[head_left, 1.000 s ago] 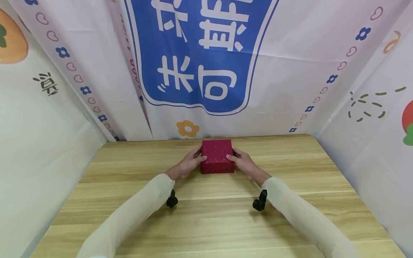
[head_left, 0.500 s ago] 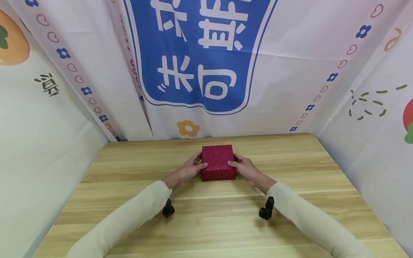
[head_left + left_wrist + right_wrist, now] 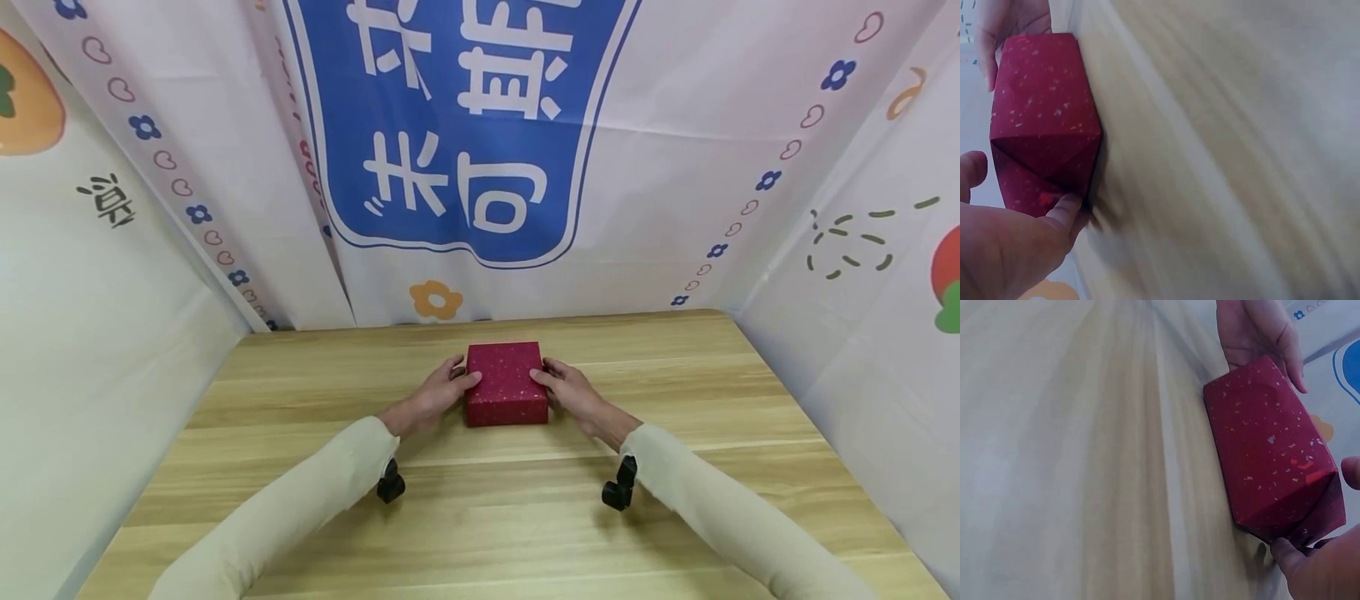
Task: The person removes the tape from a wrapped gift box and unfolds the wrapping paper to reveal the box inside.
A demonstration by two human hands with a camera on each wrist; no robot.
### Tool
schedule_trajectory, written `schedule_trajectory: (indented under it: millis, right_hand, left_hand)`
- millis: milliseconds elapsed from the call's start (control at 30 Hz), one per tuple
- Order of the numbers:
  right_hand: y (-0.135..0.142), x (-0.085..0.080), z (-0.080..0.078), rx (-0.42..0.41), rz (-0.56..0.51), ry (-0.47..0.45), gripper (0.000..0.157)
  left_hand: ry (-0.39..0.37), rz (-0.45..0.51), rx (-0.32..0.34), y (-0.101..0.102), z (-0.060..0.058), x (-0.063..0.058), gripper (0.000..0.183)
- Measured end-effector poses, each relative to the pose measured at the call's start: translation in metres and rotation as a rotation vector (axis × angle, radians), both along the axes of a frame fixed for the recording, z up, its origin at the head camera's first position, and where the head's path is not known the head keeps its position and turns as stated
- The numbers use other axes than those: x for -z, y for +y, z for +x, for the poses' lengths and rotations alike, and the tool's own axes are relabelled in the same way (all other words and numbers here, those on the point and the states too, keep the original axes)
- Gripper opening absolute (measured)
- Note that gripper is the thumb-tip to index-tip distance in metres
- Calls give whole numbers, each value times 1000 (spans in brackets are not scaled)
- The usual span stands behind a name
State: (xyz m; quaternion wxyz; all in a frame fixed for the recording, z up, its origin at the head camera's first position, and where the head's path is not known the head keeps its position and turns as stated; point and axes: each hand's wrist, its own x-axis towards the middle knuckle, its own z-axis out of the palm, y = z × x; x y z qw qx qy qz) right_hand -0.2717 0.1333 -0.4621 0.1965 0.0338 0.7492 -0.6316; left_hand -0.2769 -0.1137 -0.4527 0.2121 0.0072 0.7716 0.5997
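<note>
Wooden table (image 3: 675, 500) under printed banner walls; red speckled paper-wrapped square box (image 3: 506, 383) at 12 o'clock. My left hand (image 3: 435, 398) and right hand (image 3: 573, 392) clasp its sides, fingers curled. Step looks like positioning; next needs an even grip.

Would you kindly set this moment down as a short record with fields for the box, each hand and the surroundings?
Object: red wrapped box with pale speckles, lying flat
Surface: wooden table
Left hand: grips the box's left side, thumb on top
Right hand: grips the box's right side, thumb on top
Sleeves: cream, long
Backdrop: white printed cloth with a blue panel behind the table
</note>
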Motion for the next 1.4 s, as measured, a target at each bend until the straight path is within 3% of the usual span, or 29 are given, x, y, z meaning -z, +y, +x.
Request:
schedule_trajectory:
  millis: [333,500,667,900,1067,1267,1400]
  right_hand:
    - [-5,-2,-8,-55,52,19,75]
    - [-6,-5,-11,-38,0,106,78]
    - [-5,-11,-11,-57,-37,188,86]
    - [-6,-25,-10,-93,-88,237,95]
    - [-7,-29,-10,-62,-123,240,85]
    - [-10,-30,-9,-8,-171,252,74]
    - [-11,-29,-7,-3,-171,272,73]
  left_hand:
    - [-35,0,24,1,-15,-2,64]
    - [42,-19,28,7,-17,-4,63]
    - [103,66,14,11,-18,-9,65]
    - [174,42,34,8,-17,-20,90]
    - [215,37,51,6,-16,-24,99]
    - [331,9,86,3,-13,-20,102]
    - [373,11,78,3,-12,-18,88]
